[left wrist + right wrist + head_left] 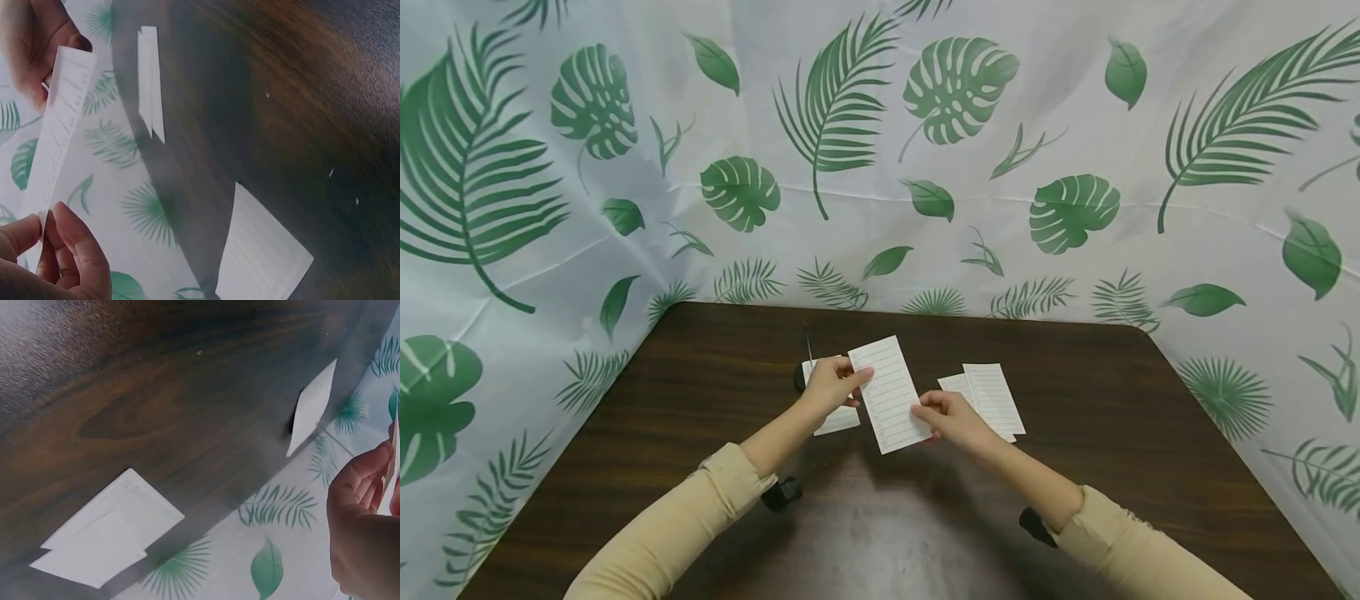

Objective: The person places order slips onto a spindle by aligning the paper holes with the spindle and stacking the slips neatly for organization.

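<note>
Both hands hold one white lined card (891, 400) up over the table, tilted in the head view. The left hand (829, 385) pinches its upper left edge, with the thumb on the lined face. On the lower right edge, the right hand (953, 418) has its thumb and fingers closed. In the left wrist view the card (62, 119) is seen at a slant between the two hands. Behind the left hand lies another lined card (837, 423), partly hidden by it. Two overlapping lined cards (996, 402) lie beyond the right hand.
A dark wooden table (1112, 417) meets a white curtain (865, 242) printed with green leaves. Next to the left hand are a small black object (799, 377) and a thin dark rod (808, 343). Tiny white scraps (331, 172) are scattered on the tabletop.
</note>
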The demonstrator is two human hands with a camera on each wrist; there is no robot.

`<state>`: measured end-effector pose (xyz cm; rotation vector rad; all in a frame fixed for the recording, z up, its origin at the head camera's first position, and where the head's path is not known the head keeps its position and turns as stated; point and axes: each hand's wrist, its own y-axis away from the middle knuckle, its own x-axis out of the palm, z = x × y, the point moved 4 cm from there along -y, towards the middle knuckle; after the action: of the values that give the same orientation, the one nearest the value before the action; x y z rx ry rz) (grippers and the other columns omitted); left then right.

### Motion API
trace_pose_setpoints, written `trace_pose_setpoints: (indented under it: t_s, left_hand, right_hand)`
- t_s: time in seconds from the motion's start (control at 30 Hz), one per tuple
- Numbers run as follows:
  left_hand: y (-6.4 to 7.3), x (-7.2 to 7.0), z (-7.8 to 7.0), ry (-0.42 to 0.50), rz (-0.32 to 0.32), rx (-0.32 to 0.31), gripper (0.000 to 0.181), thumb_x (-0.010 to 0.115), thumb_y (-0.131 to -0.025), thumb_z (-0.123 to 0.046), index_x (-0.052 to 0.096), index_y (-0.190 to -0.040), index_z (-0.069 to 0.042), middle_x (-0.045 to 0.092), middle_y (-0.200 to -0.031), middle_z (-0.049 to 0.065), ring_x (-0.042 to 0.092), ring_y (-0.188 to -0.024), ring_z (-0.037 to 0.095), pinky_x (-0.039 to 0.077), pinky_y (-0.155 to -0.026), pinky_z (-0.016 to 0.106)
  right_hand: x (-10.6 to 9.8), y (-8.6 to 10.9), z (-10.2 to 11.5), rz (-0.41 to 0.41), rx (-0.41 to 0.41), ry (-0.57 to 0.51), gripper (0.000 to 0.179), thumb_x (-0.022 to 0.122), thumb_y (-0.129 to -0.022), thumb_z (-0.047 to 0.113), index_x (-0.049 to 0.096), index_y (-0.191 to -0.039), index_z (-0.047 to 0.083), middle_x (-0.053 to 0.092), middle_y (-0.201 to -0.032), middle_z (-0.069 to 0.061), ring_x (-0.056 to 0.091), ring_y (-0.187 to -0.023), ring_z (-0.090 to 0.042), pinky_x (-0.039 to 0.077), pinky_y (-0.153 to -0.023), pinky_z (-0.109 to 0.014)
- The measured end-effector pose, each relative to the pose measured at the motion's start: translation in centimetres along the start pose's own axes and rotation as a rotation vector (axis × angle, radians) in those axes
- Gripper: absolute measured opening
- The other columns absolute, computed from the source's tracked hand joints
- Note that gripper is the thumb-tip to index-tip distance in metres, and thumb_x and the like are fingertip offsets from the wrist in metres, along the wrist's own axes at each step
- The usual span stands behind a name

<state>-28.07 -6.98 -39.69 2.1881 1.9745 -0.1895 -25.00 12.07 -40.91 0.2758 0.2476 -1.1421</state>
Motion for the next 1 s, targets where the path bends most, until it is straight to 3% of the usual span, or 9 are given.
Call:
trace_pose_setpoints:
  t_s: [0.17,0.33,0.47,0.6,0.77,1.0]
  left_hand:
    - [0.0,-0.7,-0.4,-0.024,0.032,-0.004,0.021,0.065,-0.089,-0.014,0.067,-0.095,0.006,0.058,-0.068,0.002,0.055,-0.061,0.012,0.056,-0.054,0.023]
    - [-0.4,-1.9,-0.6,-0.01,0.066,-0.019,0.028,0.059,-0.093,-0.018,0.066,-0.1,0.009,0.06,-0.076,0.003,0.059,-0.071,0.015,0.058,-0.06,0.026]
    - [-0.5,-2.9,-0.9,-0.02,0.068,-0.021,0.032,0.054,-0.097,-0.02,0.064,-0.105,0.009,0.059,-0.082,0.006,0.059,-0.074,0.016,0.06,-0.063,0.031]
    - [-0.5,-3.4,-1.2,-0.086,0.068,-0.008,0.029,0.058,-0.094,-0.02,0.066,-0.101,0.007,0.061,-0.084,0.006,0.058,-0.073,0.016,0.06,-0.065,0.035]
    - [-0.4,-4.2,-1.9,-0.167,0.068,0.032,0.026,0.06,-0.093,-0.017,0.067,-0.097,0.007,0.062,-0.084,0.009,0.057,-0.072,0.015,0.059,-0.059,0.03]
    - [-0.9,-5.7,-2.9,-0.227,0.06,0.031,0.029,0.056,-0.095,-0.021,0.066,-0.101,0.005,0.06,-0.085,0.009,0.056,-0.08,0.023,0.059,-0.061,0.032]
  right_hand:
    - [0.2,-0.7,0.5,-0.045,-0.043,0.1,0.019,0.055,-0.093,0.007,0.059,-0.094,-0.012,0.056,-0.062,0.001,0.044,-0.051,-0.007,0.04,-0.047,-0.02]
    - [0.6,-1.2,1.0,-0.062,-0.06,0.116,0.017,0.056,-0.092,0.006,0.059,-0.089,-0.011,0.048,-0.055,0.004,0.041,-0.048,-0.007,0.038,-0.045,-0.02]
    - [0.8,-1.6,1.3,-0.08,-0.044,0.097,0.017,0.057,-0.092,0.006,0.059,-0.088,-0.011,0.051,-0.057,0.004,0.043,-0.05,-0.009,0.039,-0.046,-0.021]
    - [1.0,-2.0,1.5,-0.08,-0.031,0.073,0.017,0.057,-0.092,0.006,0.06,-0.089,-0.011,0.057,-0.06,0.003,0.046,-0.052,-0.009,0.041,-0.046,-0.022]
    - [1.4,-2.6,1.9,-0.054,-0.017,0.039,0.017,0.057,-0.092,0.005,0.06,-0.09,-0.012,0.06,-0.063,0.002,0.048,-0.053,-0.008,0.041,-0.047,-0.02]
    - [1.8,-3.6,3.3,-0.054,0.005,0.015,0.017,0.057,-0.092,0.006,0.059,-0.091,-0.011,0.06,-0.064,0.003,0.051,-0.056,-0.008,0.042,-0.05,-0.02]
